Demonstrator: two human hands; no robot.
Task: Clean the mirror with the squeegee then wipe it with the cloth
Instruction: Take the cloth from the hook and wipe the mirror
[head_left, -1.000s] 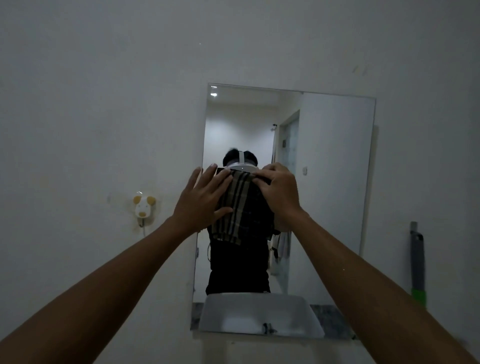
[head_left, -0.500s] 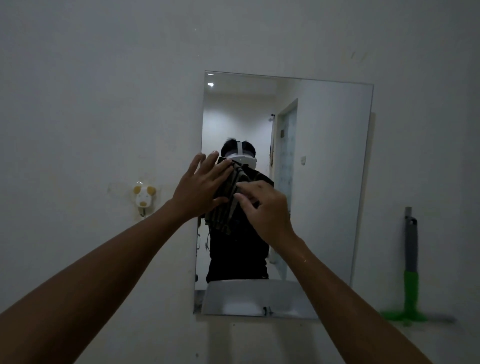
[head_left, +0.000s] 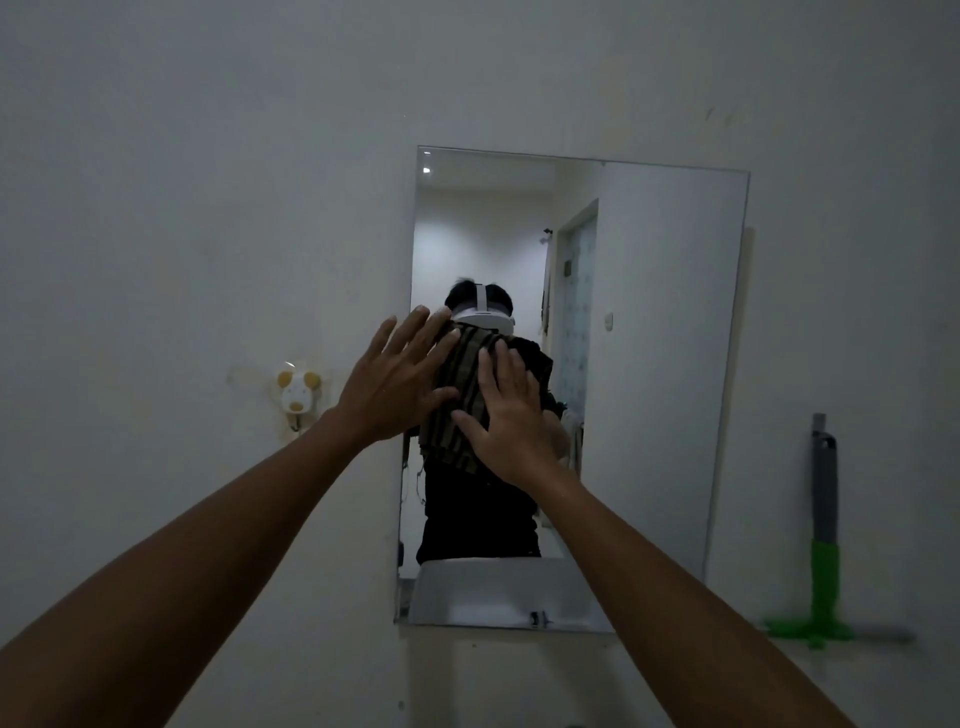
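Since 0.5 s ago our right hand (head_left: 511, 421) has swung from pinching at the dark striped cloth (head_left: 464, 382) to lying flat on it, and the view has drifted so the rectangular frameless mirror (head_left: 665, 322) sits further right.

At the left of the frame we see a small white and tan animal-shaped wall hook (head_left: 296, 396) on the pale painted wall (head_left: 208, 182). Next, just left of centre, our left hand (head_left: 397, 382) is spread open, its fingers (head_left: 410, 332) splayed apart, pressing the cloth's left edge at the mirror's left side. The cloth hangs bunched at mid-height of the glass, between our 2 hands and under both palms. Our right hand lies flat over its right half, fingers extended and close together, thumb stretched toward the left hand; neither hand grips.

At the far right, well apart from the mirror, the grey-handled squeegee with green head (head_left: 825, 525) stands upright against the wall, its blade blurred.
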